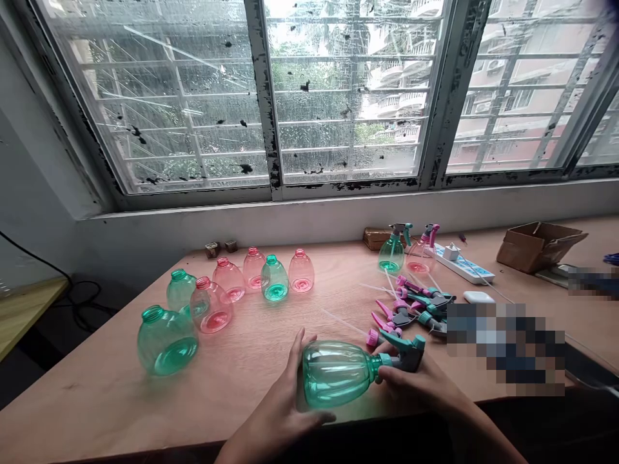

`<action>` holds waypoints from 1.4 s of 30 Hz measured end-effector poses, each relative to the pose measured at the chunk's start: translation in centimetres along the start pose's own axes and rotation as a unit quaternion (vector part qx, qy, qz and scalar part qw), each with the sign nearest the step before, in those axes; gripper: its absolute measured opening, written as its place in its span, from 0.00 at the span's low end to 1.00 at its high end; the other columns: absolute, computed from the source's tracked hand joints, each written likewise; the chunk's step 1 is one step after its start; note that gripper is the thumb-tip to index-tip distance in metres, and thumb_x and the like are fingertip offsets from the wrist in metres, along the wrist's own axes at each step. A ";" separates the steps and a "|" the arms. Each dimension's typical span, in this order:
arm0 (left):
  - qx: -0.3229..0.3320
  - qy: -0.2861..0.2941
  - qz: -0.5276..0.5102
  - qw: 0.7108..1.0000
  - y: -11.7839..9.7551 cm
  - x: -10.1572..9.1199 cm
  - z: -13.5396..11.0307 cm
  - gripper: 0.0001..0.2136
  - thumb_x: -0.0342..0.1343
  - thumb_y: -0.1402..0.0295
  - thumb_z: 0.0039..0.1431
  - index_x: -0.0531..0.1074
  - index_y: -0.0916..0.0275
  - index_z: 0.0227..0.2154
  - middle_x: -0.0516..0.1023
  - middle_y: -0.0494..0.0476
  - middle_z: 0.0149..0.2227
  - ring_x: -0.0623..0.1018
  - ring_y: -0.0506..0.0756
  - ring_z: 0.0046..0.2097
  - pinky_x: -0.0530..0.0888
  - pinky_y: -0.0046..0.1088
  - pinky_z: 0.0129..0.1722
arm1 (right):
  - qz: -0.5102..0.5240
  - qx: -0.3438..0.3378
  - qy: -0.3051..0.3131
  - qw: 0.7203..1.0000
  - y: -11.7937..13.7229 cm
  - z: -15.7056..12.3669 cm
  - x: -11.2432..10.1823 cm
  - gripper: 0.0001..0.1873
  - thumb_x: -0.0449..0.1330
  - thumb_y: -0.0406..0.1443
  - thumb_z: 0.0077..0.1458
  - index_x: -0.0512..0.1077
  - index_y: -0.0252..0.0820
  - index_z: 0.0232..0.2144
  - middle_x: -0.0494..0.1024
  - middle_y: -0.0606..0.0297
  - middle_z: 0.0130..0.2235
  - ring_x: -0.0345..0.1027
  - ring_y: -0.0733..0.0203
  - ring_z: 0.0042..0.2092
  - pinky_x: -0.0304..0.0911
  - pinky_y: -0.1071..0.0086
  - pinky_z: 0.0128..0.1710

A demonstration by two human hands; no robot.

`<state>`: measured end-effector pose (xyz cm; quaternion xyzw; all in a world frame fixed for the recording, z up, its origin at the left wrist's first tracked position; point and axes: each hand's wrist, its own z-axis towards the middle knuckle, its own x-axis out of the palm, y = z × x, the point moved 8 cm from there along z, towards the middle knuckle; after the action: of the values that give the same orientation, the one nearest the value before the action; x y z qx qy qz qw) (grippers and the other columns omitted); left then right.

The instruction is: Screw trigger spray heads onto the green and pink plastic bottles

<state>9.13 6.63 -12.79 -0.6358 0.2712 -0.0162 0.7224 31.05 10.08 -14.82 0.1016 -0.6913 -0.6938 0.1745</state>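
A clear green spray bottle (336,372) lies on its side near the front edge of the wooden table (271,348). My left hand (285,403) cups its base, fingers curled round it. My right hand (411,380) grips the neck end, where a teal and grey trigger spray head (405,352) sits on the bottle. Just behind lies a pile of loose pink and teal spray heads (411,309) with thin dip tubes.
Several empty pink and green bottles (227,290) stand at the table's left. Two finished spray bottles (406,248) stand at the back by a white power strip (461,263). A cardboard box (536,245) sits far right. A window wall runs behind.
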 end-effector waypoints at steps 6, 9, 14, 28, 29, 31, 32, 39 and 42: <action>0.004 -0.002 0.010 1.000 0.0 -0.3 -0.3 0.60 0.67 0.52 0.53 0.23 0.57 0.70 0.41 0.66 0.74 0.46 0.65 0.73 0.45 0.45 0.71 | -0.008 0.003 -0.004 1.000 -0.3 -0.3 -0.3 0.23 0.72 0.48 0.49 0.74 0.40 0.39 0.74 0.68 0.26 0.64 0.63 0.26 0.57 0.71 0.26; -0.001 -0.006 -0.006 1.000 -0.5 -0.6 -0.6 0.51 0.56 0.47 0.61 0.25 0.58 0.71 0.43 0.65 0.74 0.46 0.64 0.73 0.45 0.47 0.71 | -0.012 -0.005 0.001 1.000 0.0 -0.4 -0.3 0.22 0.73 0.48 0.48 0.74 0.40 0.39 0.74 0.68 0.27 0.64 0.63 0.27 0.57 0.70 0.27; -0.030 -0.013 -0.002 0.999 -0.5 -0.5 -0.4 0.53 0.63 0.58 0.58 0.26 0.56 0.71 0.43 0.64 0.74 0.48 0.63 0.73 0.46 0.45 0.71 | -0.026 -0.024 0.006 0.999 0.5 -0.2 -0.1 0.21 0.72 0.47 0.49 0.74 0.41 0.40 0.74 0.69 0.26 0.64 0.62 0.27 0.57 0.69 0.28; -0.003 0.001 0.010 1.000 -0.5 -0.6 -0.6 0.48 0.52 0.42 0.61 0.30 0.58 0.71 0.42 0.65 0.74 0.45 0.65 0.73 0.44 0.48 0.71 | -0.061 -0.026 0.039 0.997 1.2 -0.3 0.4 0.19 0.73 0.45 0.47 0.76 0.42 0.38 0.74 0.68 0.30 0.65 0.62 0.30 0.59 0.70 0.30; -0.009 0.000 0.015 1.000 -0.6 -0.7 -0.7 0.47 0.52 0.43 0.62 0.31 0.58 0.71 0.43 0.64 0.74 0.45 0.65 0.73 0.44 0.48 0.71 | -0.065 -0.030 0.046 0.996 1.4 -0.3 0.5 0.19 0.73 0.44 0.48 0.76 0.42 0.38 0.74 0.68 0.30 0.65 0.62 0.30 0.59 0.70 0.31; -0.016 -0.003 0.021 1.000 -0.7 -0.7 -0.7 0.47 0.55 0.47 0.62 0.33 0.58 0.71 0.44 0.64 0.74 0.46 0.64 0.73 0.45 0.47 0.71 | -0.054 -0.027 0.042 0.997 1.3 -0.3 0.4 0.20 0.72 0.45 0.48 0.75 0.42 0.39 0.74 0.68 0.30 0.65 0.62 0.30 0.59 0.69 0.30; -0.016 -0.004 0.023 1.000 -0.7 -0.7 -0.7 0.47 0.58 0.49 0.61 0.33 0.57 0.71 0.44 0.63 0.74 0.47 0.64 0.73 0.46 0.47 0.71 | -0.041 -0.020 0.034 0.998 1.0 -0.2 0.3 0.20 0.72 0.46 0.48 0.75 0.42 0.39 0.74 0.68 0.30 0.65 0.62 0.29 0.59 0.69 0.30; 0.003 -0.010 0.052 0.999 -0.2 -0.3 -0.3 0.58 0.71 0.61 0.50 0.32 0.54 0.71 0.45 0.64 0.74 0.50 0.67 0.72 0.48 0.46 0.70 | 0.023 0.019 0.008 1.000 -0.6 0.0 0.0 0.26 0.72 0.50 0.46 0.72 0.43 0.41 0.76 0.66 0.28 0.65 0.62 0.25 0.59 0.69 0.27; 0.017 -0.001 0.037 0.999 0.0 -0.4 -0.3 0.58 0.68 0.48 0.50 0.31 0.55 0.72 0.43 0.65 0.74 0.47 0.68 0.73 0.46 0.47 0.70 | 0.024 0.008 0.013 1.000 -0.3 -0.1 0.1 0.24 0.72 0.49 0.47 0.72 0.43 0.41 0.74 0.68 0.27 0.63 0.64 0.24 0.57 0.71 0.25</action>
<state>8.64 6.47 -12.65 -0.6127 0.2936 0.0064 0.7337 30.99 9.97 -15.15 0.0952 -0.6966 -0.6828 0.1988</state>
